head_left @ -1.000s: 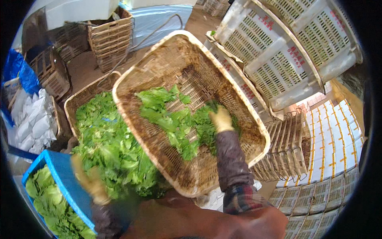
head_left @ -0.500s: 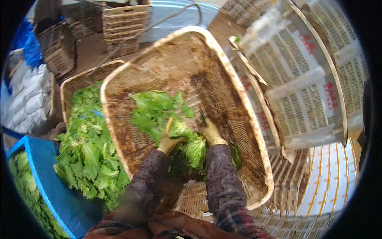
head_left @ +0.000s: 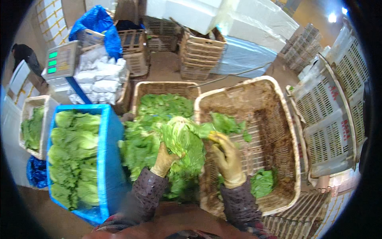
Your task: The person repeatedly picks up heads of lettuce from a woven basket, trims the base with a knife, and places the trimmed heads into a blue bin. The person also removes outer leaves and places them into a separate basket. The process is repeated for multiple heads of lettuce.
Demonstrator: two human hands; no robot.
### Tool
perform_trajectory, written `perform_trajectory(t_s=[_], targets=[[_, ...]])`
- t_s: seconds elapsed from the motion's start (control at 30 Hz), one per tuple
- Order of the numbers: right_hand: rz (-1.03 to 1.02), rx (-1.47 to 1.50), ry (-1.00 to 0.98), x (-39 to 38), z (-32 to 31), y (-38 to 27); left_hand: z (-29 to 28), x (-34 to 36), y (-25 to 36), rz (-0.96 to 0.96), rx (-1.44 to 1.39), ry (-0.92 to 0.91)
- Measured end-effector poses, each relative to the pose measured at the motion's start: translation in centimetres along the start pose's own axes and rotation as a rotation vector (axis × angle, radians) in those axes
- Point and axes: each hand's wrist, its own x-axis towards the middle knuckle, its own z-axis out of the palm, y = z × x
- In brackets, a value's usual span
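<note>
A pale green lettuce head point(head_left: 183, 137) is held up between two crates, its cut base facing upward. My gloved left hand point(head_left: 164, 160) grips it from the left and below. At its right side, my gloved right hand point(head_left: 227, 159) has its fingers closed on an outer leaf point(head_left: 203, 130) that stretches out from the head. Below my right hand is the large dirt-stained crate point(head_left: 295, 159), where loose leaves point(head_left: 227, 123) lie at the far left and more leaves point(head_left: 262, 183) near the front. A heap of lettuce leaves point(head_left: 137, 147) fills the crate behind my left hand.
On the left stands a blue-lined box point(head_left: 104, 159) packed with lettuce heads, beside a smaller white crate point(head_left: 43, 135). A scale point(head_left: 61, 59) and white packets point(head_left: 103, 79) are behind it. Stacked crates point(head_left: 201, 51) stand at the back; upright pale crates point(head_left: 324, 135) line the right.
My view has swung left. Both hands have come up from inside the large crate, bringing the lettuce head to its left rim; my right hand now pulls a leaf away from it.
</note>
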Motion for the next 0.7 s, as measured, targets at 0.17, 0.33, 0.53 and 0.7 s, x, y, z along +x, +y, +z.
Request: perform_trajectory(t_s=[0.17, 0.33, 0.53, 0.7], targets=[[-0.394, -0.470, -0.283, -3.8, 8.3, -3.2, -10.2, -9.4, 5.3, 0.133, 0.632, -0.008], [-0.050, -1.038, -0.693, -4.2, 12.0, -6.3, -14.1, -15.1, 9.0, 0.229, 0.740, 0.021], [0.199, 0.370, -0.458, -5.1, 11.5, -13.0, -15.3, -13.8, 11.6, 0.017, 0.283, -0.074], [0.322, -0.076, -0.262, -6.0, 9.6, -9.6, -16.6, -14.0, 8.7, 0.080, -0.211, -0.185]])
